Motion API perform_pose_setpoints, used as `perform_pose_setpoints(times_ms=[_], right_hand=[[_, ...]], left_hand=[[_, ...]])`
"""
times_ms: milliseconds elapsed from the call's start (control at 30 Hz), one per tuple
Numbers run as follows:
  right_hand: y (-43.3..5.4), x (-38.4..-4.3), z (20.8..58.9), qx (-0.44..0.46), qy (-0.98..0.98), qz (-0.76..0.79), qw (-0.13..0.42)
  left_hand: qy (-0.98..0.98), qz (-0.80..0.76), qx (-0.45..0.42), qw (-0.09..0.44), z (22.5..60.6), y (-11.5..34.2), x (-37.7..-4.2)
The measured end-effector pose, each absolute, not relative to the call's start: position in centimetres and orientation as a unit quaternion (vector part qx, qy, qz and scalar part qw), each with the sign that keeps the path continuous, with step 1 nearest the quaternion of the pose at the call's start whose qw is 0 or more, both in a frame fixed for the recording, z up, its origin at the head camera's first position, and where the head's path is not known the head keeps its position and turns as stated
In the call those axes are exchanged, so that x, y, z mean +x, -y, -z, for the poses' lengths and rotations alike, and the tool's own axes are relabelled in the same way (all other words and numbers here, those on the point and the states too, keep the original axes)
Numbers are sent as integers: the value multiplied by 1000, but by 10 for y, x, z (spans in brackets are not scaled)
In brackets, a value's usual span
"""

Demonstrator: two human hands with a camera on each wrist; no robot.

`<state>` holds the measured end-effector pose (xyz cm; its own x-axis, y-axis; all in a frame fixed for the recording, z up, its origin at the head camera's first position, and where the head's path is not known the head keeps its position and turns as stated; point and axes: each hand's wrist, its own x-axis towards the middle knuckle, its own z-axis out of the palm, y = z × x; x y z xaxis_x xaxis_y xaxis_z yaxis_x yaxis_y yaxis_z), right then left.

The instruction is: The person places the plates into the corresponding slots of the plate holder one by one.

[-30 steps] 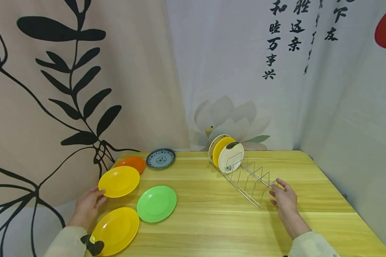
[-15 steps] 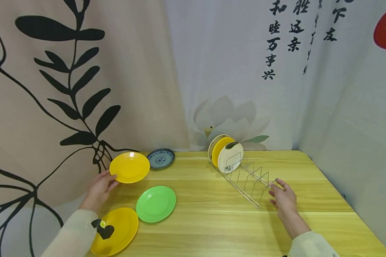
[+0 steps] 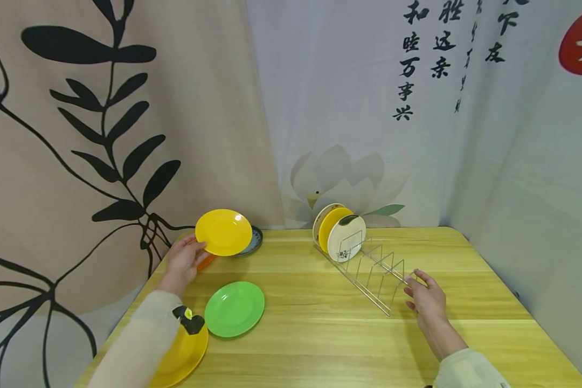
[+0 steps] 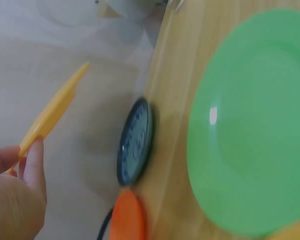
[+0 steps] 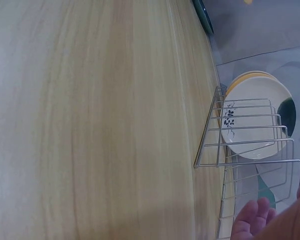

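My left hand pinches a yellow plate by its edge, held up above the back left of the table. Seen edge-on in the left wrist view, that plate sits between thumb and fingers. Behind it are a blue patterned plate and an orange plate, both partly hidden. At the right, my right hand holds the near end of a wire dish rack. Standing in the rack's far end are a white plate, a yellow one and another pale one.
A green plate lies flat at the left middle of the wooden table. Nearer me is a larger yellow plate, partly covered by my left sleeve. A printed curtain hangs right behind the table.
My left hand has carried the yellow plate rightward and away from me, from over the left edge to in front of the blue patterned plate. My right hand stays at the rack.
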<state>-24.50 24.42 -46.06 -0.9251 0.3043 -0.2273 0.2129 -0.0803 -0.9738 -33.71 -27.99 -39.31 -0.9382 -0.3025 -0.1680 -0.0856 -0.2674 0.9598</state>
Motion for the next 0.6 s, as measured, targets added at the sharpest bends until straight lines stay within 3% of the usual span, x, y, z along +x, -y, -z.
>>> perform_pose_setpoints(times_ms=[600], right_hand=[[-243,-246,461,-205,677,-706,36]], left_hand=[[630,769,68,90,382,187,-365]])
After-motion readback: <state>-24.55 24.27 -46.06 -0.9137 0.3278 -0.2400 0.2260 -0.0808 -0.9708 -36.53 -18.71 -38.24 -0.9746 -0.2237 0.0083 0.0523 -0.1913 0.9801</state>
